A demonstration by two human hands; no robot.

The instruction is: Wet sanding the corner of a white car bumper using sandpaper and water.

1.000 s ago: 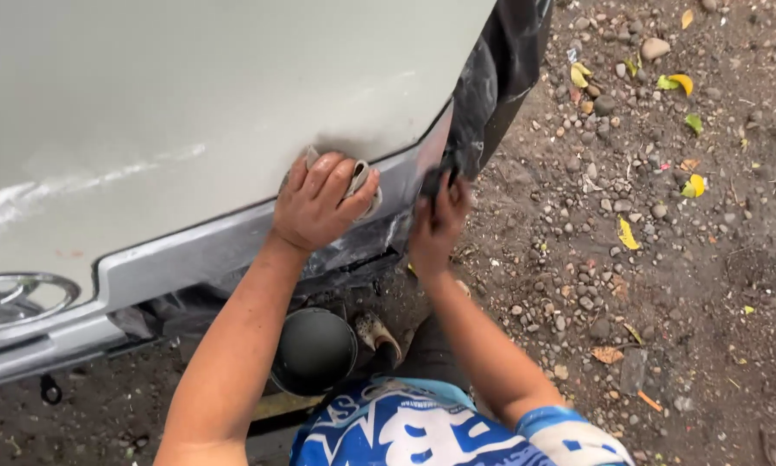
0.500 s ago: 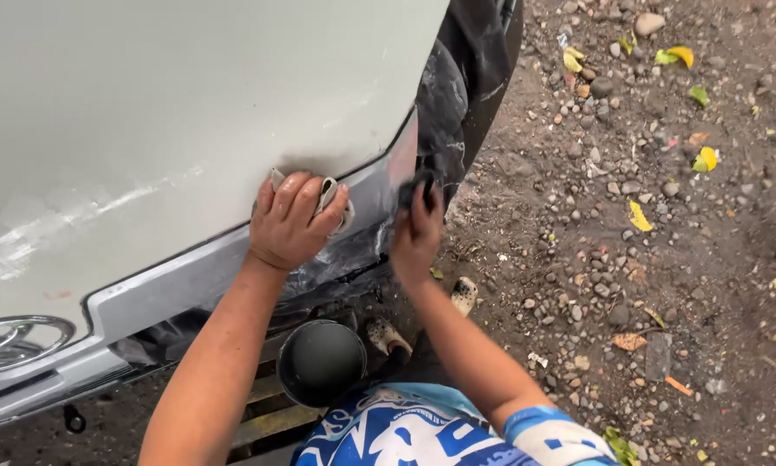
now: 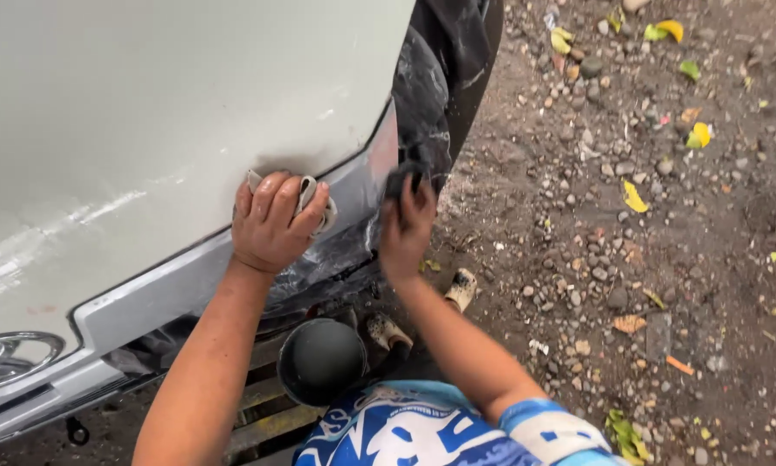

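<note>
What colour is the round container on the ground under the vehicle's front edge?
The round container is dark, black or near-black, with a dark inside. It shows best in the head view.

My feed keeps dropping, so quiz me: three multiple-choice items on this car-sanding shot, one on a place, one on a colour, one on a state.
1. Where is the round dark pot?
A. on the hood
B. on the ground below the bumper, near the person's knees
C. in the right hand

2. What colour is the car panel?
A. red
B. black
C. white

3. How is the left hand?
A. pressed flat on a pale folded sheet against the car
B. hanging free
C. gripping the pot

Answers: 1 B, it sits low between the arms. 2 C, the panel looks white. 3 A, the sheet pokes out between its fingers.
</note>
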